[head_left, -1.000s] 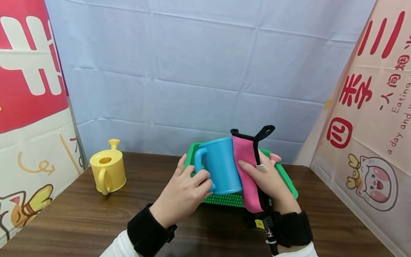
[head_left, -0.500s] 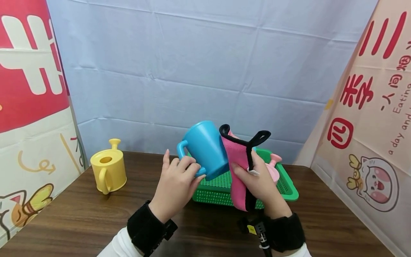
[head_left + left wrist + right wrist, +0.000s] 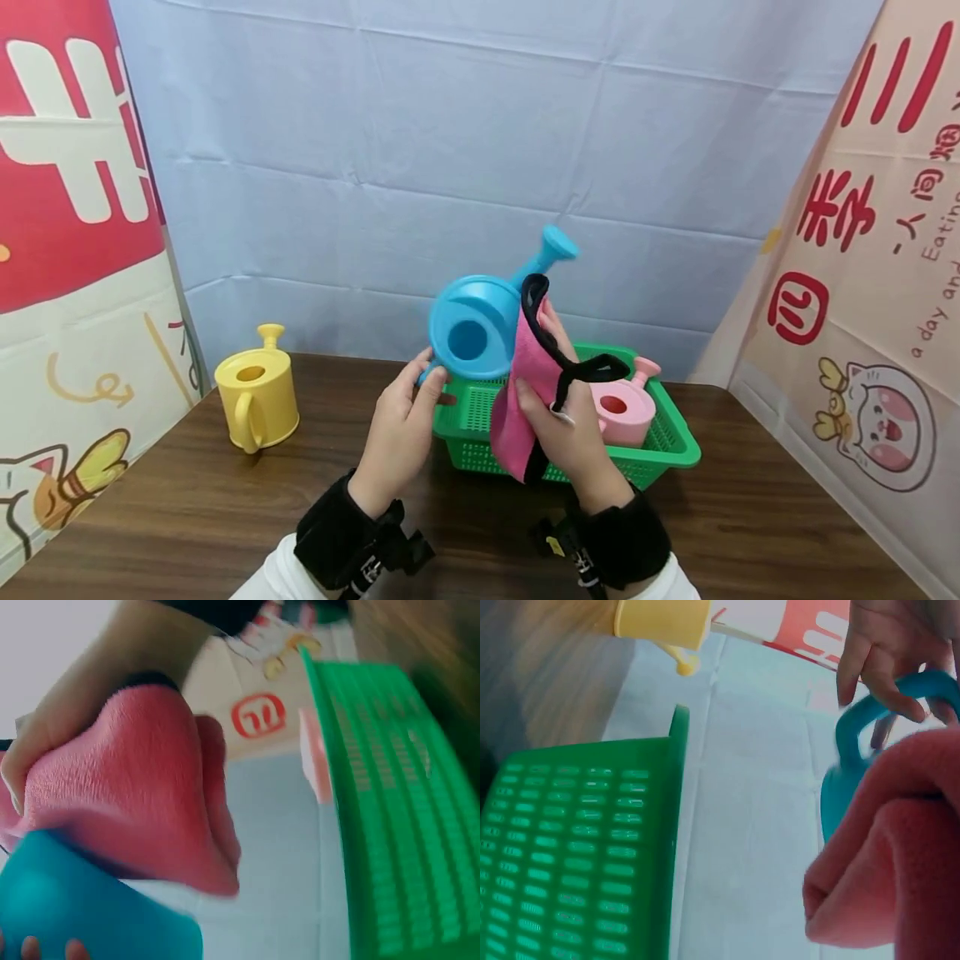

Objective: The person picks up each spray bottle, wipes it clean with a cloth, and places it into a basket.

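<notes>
Held up over the green basket, a blue toy watering can (image 3: 498, 317) tilts its top and round hole toward the head camera, spout to the upper right. My left hand (image 3: 395, 442) holds it at the handle side, thumb by the handle; fingertips (image 3: 75, 949) show on its body in the left wrist view. A pink cloth (image 3: 510, 429) with black trim and a hanging loop is bunched in my right hand (image 3: 576, 433). The cloth lies against the can's right side, and covers part of it. In the right wrist view the can's handle (image 3: 851, 731) arches beside the left fingers.
Below the hands, the green perforated basket (image 3: 678, 454) stands on the brown table (image 3: 187, 508). A pink watering can (image 3: 632, 410) sits inside it on the right. At the table's left stands a yellow watering can (image 3: 276, 404). Printed cloth walls border both sides.
The blue watering can has turned, bringing its top, hole and spout into view. My left hand has shifted its hold, thumb now up. My right hand and the cloth have moved left.
</notes>
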The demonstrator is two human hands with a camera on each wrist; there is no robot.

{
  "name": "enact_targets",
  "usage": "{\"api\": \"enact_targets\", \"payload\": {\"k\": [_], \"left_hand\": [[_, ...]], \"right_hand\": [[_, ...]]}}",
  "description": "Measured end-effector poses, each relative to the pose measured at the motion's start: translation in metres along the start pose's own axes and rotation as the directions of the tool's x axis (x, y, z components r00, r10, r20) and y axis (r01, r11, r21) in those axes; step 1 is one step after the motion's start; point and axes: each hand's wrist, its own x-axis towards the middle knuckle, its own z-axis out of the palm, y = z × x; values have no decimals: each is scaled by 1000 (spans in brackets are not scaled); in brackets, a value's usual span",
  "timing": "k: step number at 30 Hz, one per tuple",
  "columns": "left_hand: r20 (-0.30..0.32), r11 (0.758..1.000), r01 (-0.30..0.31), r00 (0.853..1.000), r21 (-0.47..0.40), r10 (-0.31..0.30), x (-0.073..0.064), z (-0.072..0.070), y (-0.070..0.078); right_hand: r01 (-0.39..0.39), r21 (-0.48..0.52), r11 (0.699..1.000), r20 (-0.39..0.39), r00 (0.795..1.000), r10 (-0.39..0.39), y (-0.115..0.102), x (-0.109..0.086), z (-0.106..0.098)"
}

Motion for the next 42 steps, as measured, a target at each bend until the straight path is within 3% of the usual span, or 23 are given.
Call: {"api": "enact_targets", "payload": {"k": [4, 6, 8, 9, 12, 15, 18, 21, 24, 27, 28, 31, 34, 36, 39, 42], "left_hand": [[56, 963, 138, 990, -233, -128, -2, 1, -1], [76, 928, 185, 983, -322, -169, -3, 1, -2], [98, 883, 231, 973, -408, -209, -3, 1, -2], [115, 852, 256, 967, -457, -229, -3, 1, -2], [194, 721, 336, 941, -606, -276, -3, 2, -3], [288, 586, 405, 914, -702, -286, -4, 2, -3], [363, 488, 451, 892, -747, -269, -5, 2, -3], [407, 435, 471, 882, -768, -237, -6, 4, -1], [429, 402, 480, 877, -780, -215, -6, 7, 1], [436, 379, 486, 874, -787, -217, -7, 8, 2], [430, 373, 484, 875, -792, -222, -7, 7, 3], [398, 340, 467, 881, -817, -255, -8, 5, 4], [344, 310, 421, 898, -853, -274, -6, 4, 5], [304, 304, 385, 910, -871, -283, -4, 4, 5], [279, 295, 363, 915, -884, -290, -2, 4, 4], [308, 296, 390, 907, -872, -286, -3, 4, 3]], "right_hand": [[52, -162, 985, 5, 999, -52, 6, -2, 5], [62, -228, 972, -19, 998, -68, 9, -2, 6], [47, -207, 977, -72, 995, -63, 9, -2, 6], [26, -163, 986, -96, 994, -42, 8, -2, 6], [-77, 18, 997, -173, 982, 79, 2, -4, 4], [-207, 159, 965, -218, 946, 239, -5, -7, 1], [-308, 230, 923, -247, 899, 361, -10, -9, -4], [-362, 276, 890, -273, 859, 434, -12, -7, -11], [-448, 319, 835, -256, 808, 531, -12, -4, -17], [-525, 293, 799, -172, 793, 584, -14, -4, -20], [-537, 266, 801, -145, 799, 584, -16, -4, -20], [-490, 181, 853, -79, 857, 509, -19, -5, -14], [-368, 127, 921, 6, 929, 370, -18, -6, -2], [-262, 92, 961, 83, 963, 255, -18, -6, 5], [-146, 61, 987, 141, 981, 136, -17, -7, 12], [-98, 36, 995, 86, 992, 95, -16, -7, 11]]}}
